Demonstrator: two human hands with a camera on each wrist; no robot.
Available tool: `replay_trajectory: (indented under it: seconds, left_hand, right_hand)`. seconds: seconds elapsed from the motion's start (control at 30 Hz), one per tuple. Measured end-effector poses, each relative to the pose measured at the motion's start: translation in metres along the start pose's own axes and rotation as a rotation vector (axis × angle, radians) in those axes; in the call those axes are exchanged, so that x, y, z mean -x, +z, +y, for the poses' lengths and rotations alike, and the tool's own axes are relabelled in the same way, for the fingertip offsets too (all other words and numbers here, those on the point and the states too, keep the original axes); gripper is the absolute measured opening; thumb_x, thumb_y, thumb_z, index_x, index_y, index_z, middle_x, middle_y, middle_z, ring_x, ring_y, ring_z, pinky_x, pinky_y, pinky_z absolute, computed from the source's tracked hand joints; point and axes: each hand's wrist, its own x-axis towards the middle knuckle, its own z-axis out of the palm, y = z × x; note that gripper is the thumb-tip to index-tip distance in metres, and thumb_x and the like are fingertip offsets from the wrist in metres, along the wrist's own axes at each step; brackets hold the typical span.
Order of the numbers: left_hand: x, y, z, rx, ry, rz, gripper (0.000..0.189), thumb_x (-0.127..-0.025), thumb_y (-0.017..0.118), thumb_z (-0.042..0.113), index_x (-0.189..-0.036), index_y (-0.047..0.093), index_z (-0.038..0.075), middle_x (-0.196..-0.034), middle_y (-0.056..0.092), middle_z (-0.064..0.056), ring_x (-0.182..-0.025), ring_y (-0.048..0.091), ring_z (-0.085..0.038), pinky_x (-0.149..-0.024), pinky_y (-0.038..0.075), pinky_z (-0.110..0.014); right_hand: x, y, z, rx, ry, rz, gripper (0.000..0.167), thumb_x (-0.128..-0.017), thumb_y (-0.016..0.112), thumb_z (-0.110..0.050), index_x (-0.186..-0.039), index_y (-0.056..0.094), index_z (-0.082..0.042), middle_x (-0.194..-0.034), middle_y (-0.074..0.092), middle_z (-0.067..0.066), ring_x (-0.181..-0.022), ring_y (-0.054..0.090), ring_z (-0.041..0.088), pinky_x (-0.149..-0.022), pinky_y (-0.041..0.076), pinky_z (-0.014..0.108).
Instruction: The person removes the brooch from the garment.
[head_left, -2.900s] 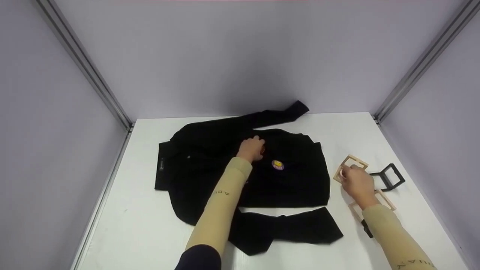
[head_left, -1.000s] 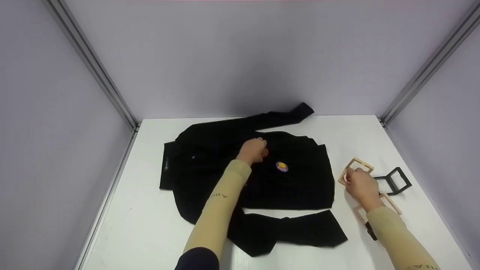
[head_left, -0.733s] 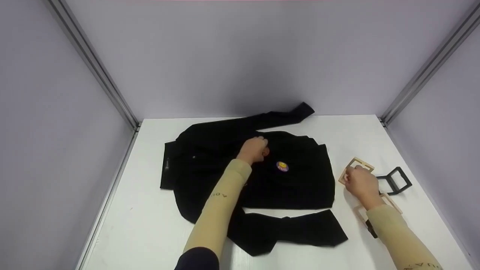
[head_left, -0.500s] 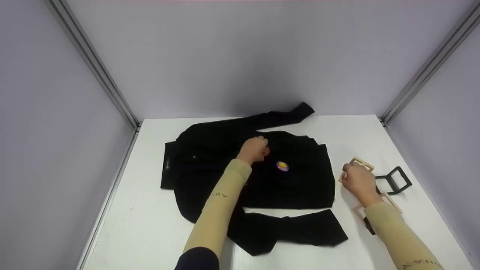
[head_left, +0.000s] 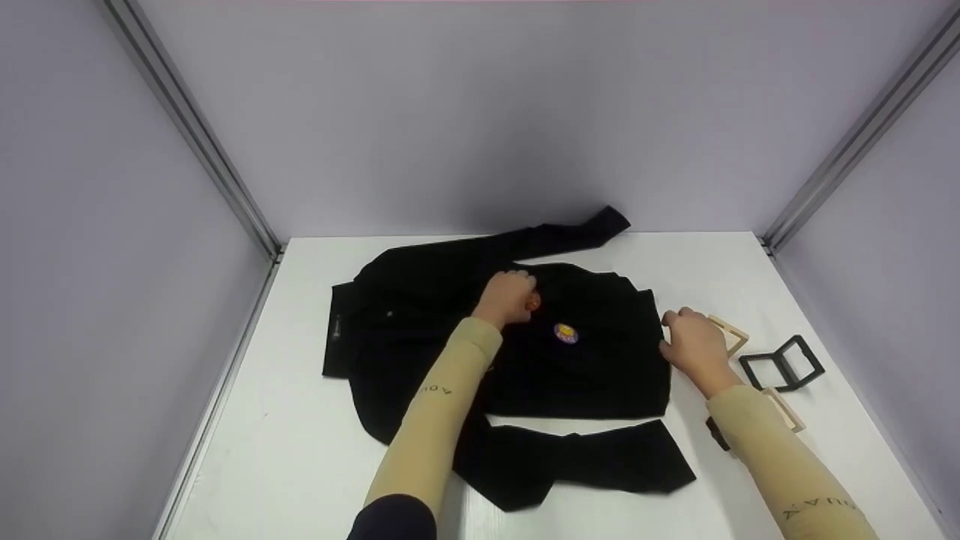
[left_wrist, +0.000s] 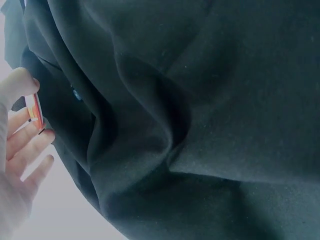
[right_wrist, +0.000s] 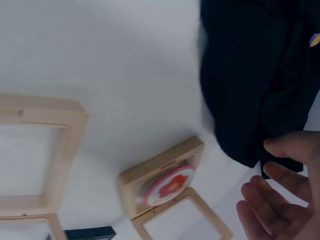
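A black long-sleeved shirt (head_left: 592, 382) lies spread on the white table, collar to the left. Over its middle, my left hand (head_left: 506, 298) pinches a small round orange-red badge (head_left: 533, 301); in the left wrist view the badge (left_wrist: 35, 111) stands edge-on between thumb and fingers. A purple-and-yellow round badge (head_left: 566, 334) sits on the shirt front. My right hand (head_left: 694, 345) is beside the shirt's hem, fingers loosely bent and holding nothing. Just right of it is an open tan display frame (head_left: 729, 326); the right wrist view shows a pink-rimmed flower badge (right_wrist: 172, 186) inside.
To the right stand an open black display frame (head_left: 784, 371) and another tan frame (head_left: 790, 411), partly behind my right forearm. Grey-white walls (head_left: 480, 112) enclose the table (head_left: 255, 450) at the back and both sides.
My right hand has left the tan frame, where its fingers were, and moved left to the shirt's hem with fingers spreading. The left hand stays nearly in place with the orange-red badge.
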Motion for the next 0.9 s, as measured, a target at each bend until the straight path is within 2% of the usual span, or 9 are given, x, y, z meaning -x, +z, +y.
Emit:
replay_trajectory:
  seconds: [0.5,0.77,0.9]
  left_hand:
    - [-0.001,-0.001,0.001,-0.008,0.004,0.03,0.043,-0.085,0.079,0.029,-0.122,0.068,0.01,-0.121,0.071,-0.006,-0.12,0.068,-0.026,-0.114,0.052,-0.045]
    - [0.0,-0.004,0.0,-0.002,0.02,0.081,0.041,-0.084,0.08,0.029,-0.118,0.069,0.009,-0.116,0.071,-0.007,-0.116,0.069,-0.027,-0.108,0.055,-0.045]
    - [0.0,-0.005,0.001,0.002,0.029,0.099,0.04,-0.084,0.079,0.029,-0.117,0.068,0.008,-0.116,0.072,-0.008,-0.116,0.07,-0.028,-0.11,0.054,-0.046]
  right_hand:
    - [-0.025,-0.001,-0.027,-0.03,-0.061,0.011,0.041,-0.083,0.08,-0.015,-0.116,0.067,0.006,-0.107,0.065,0.029,-0.1,0.066,0.049,-0.081,0.057,0.062]
    - [-0.037,-0.005,-0.041,-0.053,-0.076,0.031,0.041,-0.083,0.08,-0.015,-0.118,0.068,0.005,-0.11,0.065,0.028,-0.103,0.065,0.048,-0.083,0.057,0.062]
    - [-0.043,-0.004,-0.048,-0.049,-0.1,0.063,0.042,-0.083,0.082,-0.015,-0.117,0.068,0.005,-0.11,0.065,0.027,-0.103,0.065,0.048,-0.084,0.057,0.061]
